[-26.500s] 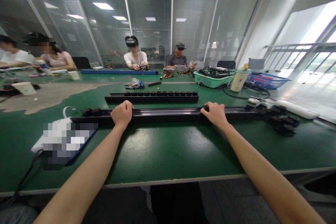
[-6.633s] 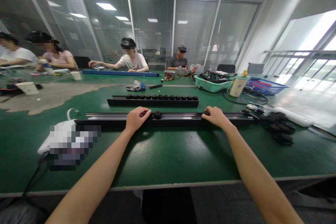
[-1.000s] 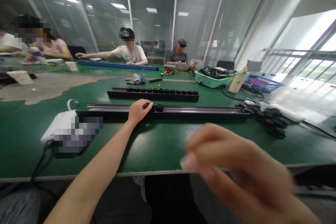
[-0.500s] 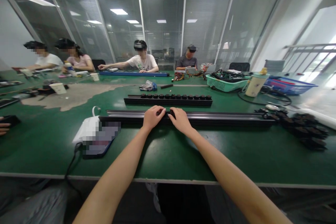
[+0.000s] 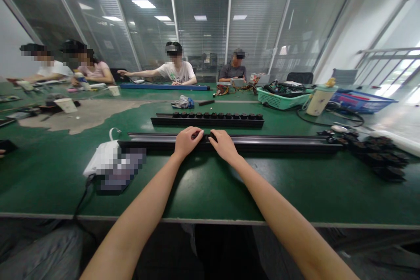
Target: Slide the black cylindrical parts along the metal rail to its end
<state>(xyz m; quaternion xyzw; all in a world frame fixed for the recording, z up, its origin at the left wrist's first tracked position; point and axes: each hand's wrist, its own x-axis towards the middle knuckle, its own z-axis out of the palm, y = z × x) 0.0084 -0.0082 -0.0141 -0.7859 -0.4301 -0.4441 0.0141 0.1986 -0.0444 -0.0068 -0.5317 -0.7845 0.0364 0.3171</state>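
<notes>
A long black metal rail [image 5: 275, 141] with a shiny channel lies crosswise on the green table in front of me. My left hand [image 5: 187, 142] is closed at the middle of this rail, thumb and fingers pinched on a small black part [image 5: 206, 137]. From the other side my right hand [image 5: 225, 143] is closed on the same small part, its fingertips close to the left ones. My fingers hide most of the part. Just beyond lies a shorter black rail [image 5: 206, 122] bearing a row of several black pieces.
Black parts [image 5: 383, 153] are heaped at the right. A phone [image 5: 123, 170] and white charger [image 5: 103, 157] lie at the left. Farther back are a green basket [image 5: 278, 100], a cup [image 5: 317, 100], a blue basket [image 5: 367, 101] and a crumpled cloth [image 5: 183, 102]. Several people sit across the table.
The view has tilted and shifted slightly, so the table appears a little higher and more to the left. Both hands keep their grip at the middle of the rail.
</notes>
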